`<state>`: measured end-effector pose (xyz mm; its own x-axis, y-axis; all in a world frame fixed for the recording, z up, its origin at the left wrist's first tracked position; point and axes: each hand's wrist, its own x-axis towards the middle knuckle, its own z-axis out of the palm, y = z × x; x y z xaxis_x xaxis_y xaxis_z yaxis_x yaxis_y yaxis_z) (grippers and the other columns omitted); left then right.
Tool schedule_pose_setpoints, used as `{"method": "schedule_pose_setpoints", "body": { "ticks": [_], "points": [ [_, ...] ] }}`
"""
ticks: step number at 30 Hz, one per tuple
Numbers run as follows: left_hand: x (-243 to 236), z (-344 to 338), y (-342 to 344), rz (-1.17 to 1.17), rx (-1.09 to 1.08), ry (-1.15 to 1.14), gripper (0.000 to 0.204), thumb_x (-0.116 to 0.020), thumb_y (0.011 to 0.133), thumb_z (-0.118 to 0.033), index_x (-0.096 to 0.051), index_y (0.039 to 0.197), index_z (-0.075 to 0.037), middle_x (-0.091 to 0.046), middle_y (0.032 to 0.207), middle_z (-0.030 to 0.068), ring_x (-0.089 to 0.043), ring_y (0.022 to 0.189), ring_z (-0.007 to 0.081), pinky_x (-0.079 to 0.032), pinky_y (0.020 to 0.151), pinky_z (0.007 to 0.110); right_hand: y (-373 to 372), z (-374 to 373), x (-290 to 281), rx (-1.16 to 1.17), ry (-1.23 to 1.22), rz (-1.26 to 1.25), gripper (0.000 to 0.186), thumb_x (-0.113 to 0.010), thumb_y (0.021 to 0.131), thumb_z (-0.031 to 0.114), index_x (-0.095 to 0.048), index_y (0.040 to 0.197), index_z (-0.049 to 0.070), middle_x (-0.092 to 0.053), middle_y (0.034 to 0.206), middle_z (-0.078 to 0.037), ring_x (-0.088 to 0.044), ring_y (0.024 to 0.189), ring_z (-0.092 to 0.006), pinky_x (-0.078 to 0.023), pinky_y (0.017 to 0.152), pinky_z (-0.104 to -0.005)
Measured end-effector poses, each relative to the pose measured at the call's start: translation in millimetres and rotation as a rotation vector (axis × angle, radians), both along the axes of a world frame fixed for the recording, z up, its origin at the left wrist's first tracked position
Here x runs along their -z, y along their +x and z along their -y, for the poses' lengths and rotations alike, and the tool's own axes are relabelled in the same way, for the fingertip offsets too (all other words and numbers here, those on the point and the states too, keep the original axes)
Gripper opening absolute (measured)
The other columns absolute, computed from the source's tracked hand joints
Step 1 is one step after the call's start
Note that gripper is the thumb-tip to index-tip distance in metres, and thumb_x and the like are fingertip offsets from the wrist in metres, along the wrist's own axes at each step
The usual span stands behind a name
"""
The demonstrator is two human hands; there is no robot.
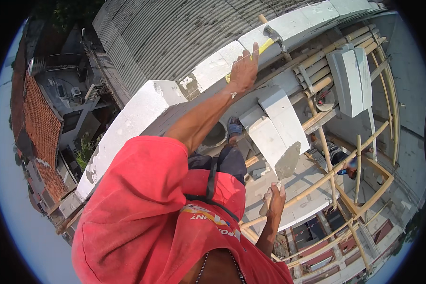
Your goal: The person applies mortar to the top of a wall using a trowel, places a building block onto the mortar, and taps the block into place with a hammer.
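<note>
- We grip the hammer (270,41) firmly in our left hand (244,71) at twelve o'clock; strike the wall block (217,64) gently
- Our right hand (274,196), well apart, clamps the trowel (286,163) level

Red shirt (142,213) — short sleeves, dark trousers (225,163)

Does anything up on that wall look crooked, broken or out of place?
One thing: a hammer with a yellow handle lies loose atop the white block wall, beside the left hand. The right hand holds a mortar-smeared trowel. Nothing looks broken.
</note>
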<state>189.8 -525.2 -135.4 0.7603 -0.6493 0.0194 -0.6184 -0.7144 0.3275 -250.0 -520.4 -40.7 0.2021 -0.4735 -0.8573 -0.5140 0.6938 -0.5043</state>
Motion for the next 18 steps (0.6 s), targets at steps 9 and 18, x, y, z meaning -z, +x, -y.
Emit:
{"method": "schedule_pose_setpoints", "body": {
  "ticks": [9, 18],
  "points": [
    [-119.6, -142.2, -127.7, -0.670, 0.102, -0.161, 0.083, -0.058, 0.100, -0.018, -0.008, 0.165, -0.012, -0.056, 0.108, 0.0232, -0.067, 0.086, 0.0455, -0.055, 0.074, 0.054, 13.7, 3.0, 23.4, 0.144, 0.006, -0.018, 0.022, -0.065, 0.098, 0.028, -0.053, 0.101, 0.010, -0.049, 0.071, -0.002, -0.051, 0.053, -0.0145, -0.043, 0.045, -0.0283],
    [-240.3, -362.7, -105.6, -0.444, -0.245, -0.334, 0.094, -0.076, 0.094, -0.019, -0.014, 0.164, -0.007, -0.072, 0.107, 0.0174, -0.073, 0.092, 0.0285, -0.057, 0.083, 0.037, -1.7, -62.0, 58.8, 0.069, 0.012, -0.061, 0.021, -0.065, 0.098, 0.030, -0.056, 0.099, 0.011, -0.052, 0.072, -0.001, -0.053, 0.053, -0.0140, -0.045, 0.046, -0.0284]
  ]
}}
